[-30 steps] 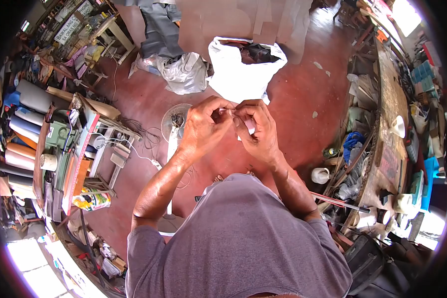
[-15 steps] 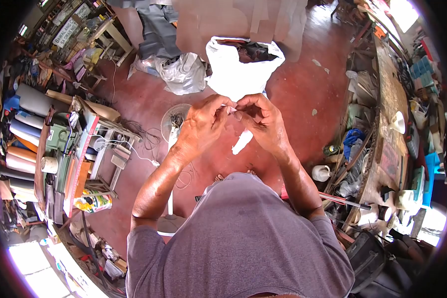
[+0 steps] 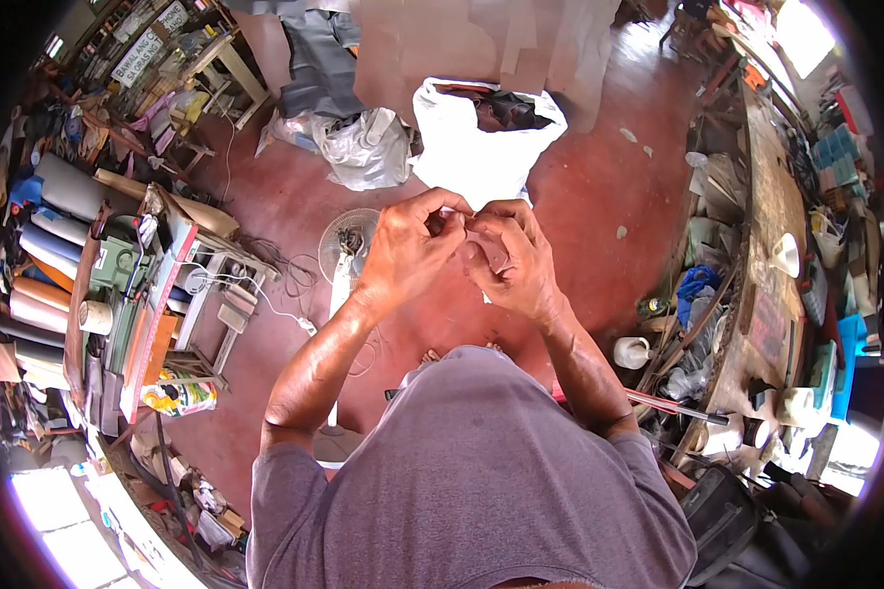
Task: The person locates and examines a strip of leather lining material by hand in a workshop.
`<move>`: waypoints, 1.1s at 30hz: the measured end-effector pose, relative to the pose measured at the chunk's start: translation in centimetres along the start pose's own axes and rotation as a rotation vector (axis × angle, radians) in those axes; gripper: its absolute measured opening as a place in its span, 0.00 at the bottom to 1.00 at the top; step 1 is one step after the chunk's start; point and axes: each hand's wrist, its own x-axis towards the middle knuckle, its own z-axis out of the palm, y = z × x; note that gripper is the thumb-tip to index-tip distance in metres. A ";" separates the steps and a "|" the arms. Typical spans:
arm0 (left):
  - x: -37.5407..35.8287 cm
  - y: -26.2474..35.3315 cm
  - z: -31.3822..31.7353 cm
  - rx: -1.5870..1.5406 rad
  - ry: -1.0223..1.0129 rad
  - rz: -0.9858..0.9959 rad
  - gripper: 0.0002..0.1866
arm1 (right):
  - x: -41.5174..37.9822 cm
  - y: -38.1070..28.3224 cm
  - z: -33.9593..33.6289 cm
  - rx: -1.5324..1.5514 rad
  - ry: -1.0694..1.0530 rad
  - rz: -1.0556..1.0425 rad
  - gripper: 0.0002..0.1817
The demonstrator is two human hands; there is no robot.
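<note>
In the head view my left hand (image 3: 403, 245) is raised in front of my chest, its thumb and forefinger pinched together. My right hand (image 3: 521, 260) meets it fingertip to fingertip, with the fingers curled and the thumb bent in. A small end of a white strip (image 3: 487, 297) shows under my right hand; the rest of it is hidden behind the fingers. What my left fingertips pinch is too small to make out. Just beyond both hands stands a white sack (image 3: 476, 147) with dark material in its open top.
A grey plastic bag (image 3: 365, 149) lies left of the sack. A standing fan (image 3: 349, 245) is close by my left forearm. A cluttered workbench (image 3: 761, 285) runs along the right, with a white jug (image 3: 632, 351) beside it. At left stands a table (image 3: 182, 280) with a cable.
My right hand has turned and curled in more, and the white strip that hung below it is now mostly hidden. Both hands stay together at nearly the same place.
</note>
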 end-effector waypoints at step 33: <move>-0.2 0.2 0.2 0.190 0.060 0.218 0.09 | -0.5 1.5 1.1 0.180 -0.017 0.257 0.14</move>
